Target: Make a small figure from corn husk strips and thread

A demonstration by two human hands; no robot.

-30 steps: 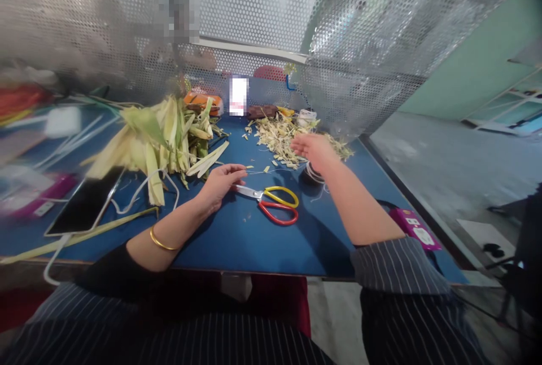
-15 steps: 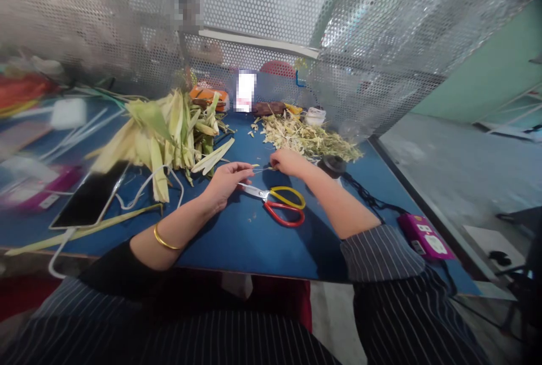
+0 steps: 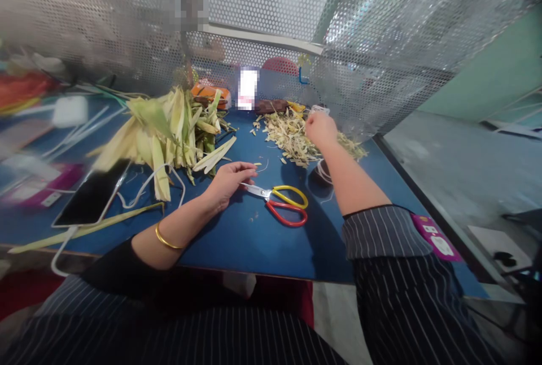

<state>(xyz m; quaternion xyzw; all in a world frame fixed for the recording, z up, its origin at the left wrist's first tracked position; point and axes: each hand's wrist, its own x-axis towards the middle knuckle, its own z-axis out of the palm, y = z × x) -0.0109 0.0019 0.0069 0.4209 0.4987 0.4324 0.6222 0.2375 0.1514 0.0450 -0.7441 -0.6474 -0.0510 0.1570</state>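
My left hand (image 3: 231, 183) is closed in a pinch just left of the scissors. A thin thread (image 3: 266, 165) curls out from its fingertips, with a small pale yellow-green scrap (image 3: 257, 164) beside it. The scissors (image 3: 265, 193), with one yellow and one red handle, lie on the blue table near that hand. My right hand (image 3: 322, 129) is curled closed over a heap of cut husk pieces (image 3: 292, 136); what its fingers hold, if anything, is hidden. Below the right forearm sits a dark round object with white thread (image 3: 322, 172), partly covered.
Long corn husks (image 3: 169, 133) are piled left of my hands. A phone (image 3: 93, 193) with a white cable (image 3: 183, 184) lies at the left. A pink-purple pack (image 3: 436, 238) rests near the right edge. Perforated sheeting (image 3: 271, 4) rises behind the table (image 3: 254, 252).
My right hand has moved up and right, away from my left hand, to the cut-husk heap. The thread that was stretched between both hands now hangs loose. My left hand has barely moved.
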